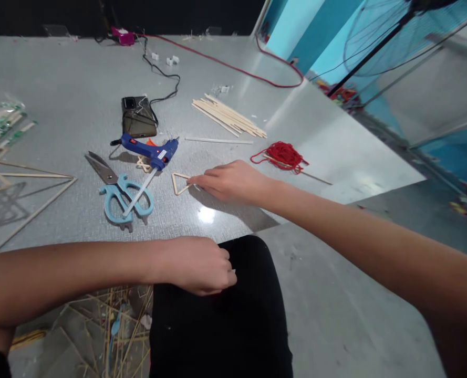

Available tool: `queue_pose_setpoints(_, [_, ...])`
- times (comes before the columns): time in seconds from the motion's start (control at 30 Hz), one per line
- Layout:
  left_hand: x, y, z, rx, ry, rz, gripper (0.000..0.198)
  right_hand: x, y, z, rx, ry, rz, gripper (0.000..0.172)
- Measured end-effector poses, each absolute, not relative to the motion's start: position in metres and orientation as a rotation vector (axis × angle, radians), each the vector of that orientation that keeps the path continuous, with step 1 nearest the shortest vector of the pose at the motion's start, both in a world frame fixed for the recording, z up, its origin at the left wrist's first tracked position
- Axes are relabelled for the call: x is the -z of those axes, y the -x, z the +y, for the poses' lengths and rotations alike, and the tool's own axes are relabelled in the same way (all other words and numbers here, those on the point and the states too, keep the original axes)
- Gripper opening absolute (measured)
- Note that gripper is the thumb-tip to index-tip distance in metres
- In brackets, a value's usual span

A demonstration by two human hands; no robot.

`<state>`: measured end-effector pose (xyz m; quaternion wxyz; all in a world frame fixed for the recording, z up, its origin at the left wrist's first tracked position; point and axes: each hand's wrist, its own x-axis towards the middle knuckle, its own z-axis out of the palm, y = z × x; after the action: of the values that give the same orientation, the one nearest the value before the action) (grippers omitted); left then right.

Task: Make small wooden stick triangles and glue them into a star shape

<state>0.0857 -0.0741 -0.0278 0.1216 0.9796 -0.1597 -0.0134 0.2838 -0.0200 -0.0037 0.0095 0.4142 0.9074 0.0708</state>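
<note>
Nearest the camera, the left hand is resting loosely curled on the person's black-clad knee, and whether it is pinching anything is too small to tell. Below it, a heap of thin sticks is lying on the floor. Farther out, the right hand is reaching across the grey desk, its fingertips touching one corner of a small stick triangle that is lying flat on the desk; the fingers are pressing on it rather than closing around it. Just left of the triangle, light blue scissors are lying open, with the blue glue gun propped above them. Beyond the hand, a tangle of red yarn is sitting to the right. A dark phone and a bundle of long sticks are lying farther back.
</note>
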Motion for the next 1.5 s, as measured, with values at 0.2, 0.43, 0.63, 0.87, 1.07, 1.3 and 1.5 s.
queue_pose_setpoints(0.2, [0.028, -0.084, -0.075, -0.009, -2.868, -0.445, 0.008, 0.004, -0.286, -0.030, -0.199, -1.237, 2.900, 0.040])
queue_pose_setpoints(0.43, [0.025, -0.084, -0.074, 0.016, -2.889, -0.454, 0.008, 0.009, -0.284, -0.036, -0.130, -1.292, 2.976, 0.035])
queue_pose_setpoints(0.63, [0.024, -0.084, -0.074, 0.073, -2.906, -0.466, 0.010, 0.010, -0.285, -0.019, 0.184, -1.307, 3.266, 0.043])
queue_pose_setpoints(0.87, [0.027, -0.082, -0.074, 0.021, -2.893, -0.483, 0.009, 0.019, -0.270, 0.022, 0.648, -1.197, 3.483, 0.039])
queue_pose_setpoints(1.07, [0.035, -0.083, -0.076, -0.046, -2.888, -0.491, 0.008, 0.033, -0.267, 0.014, 0.703, -1.149, 3.602, 0.034])
queue_pose_setpoints(1.3, [0.032, -0.081, -0.081, -0.070, -2.893, -0.446, 0.012, 0.035, -0.262, 0.007, 0.701, -1.164, 3.543, 0.027])
queue_pose_setpoints(1.5, [0.034, -0.081, -0.083, -0.101, -2.897, -0.435, 0.017, 0.035, -0.256, 0.005, 0.732, -1.129, 3.556, 0.014])
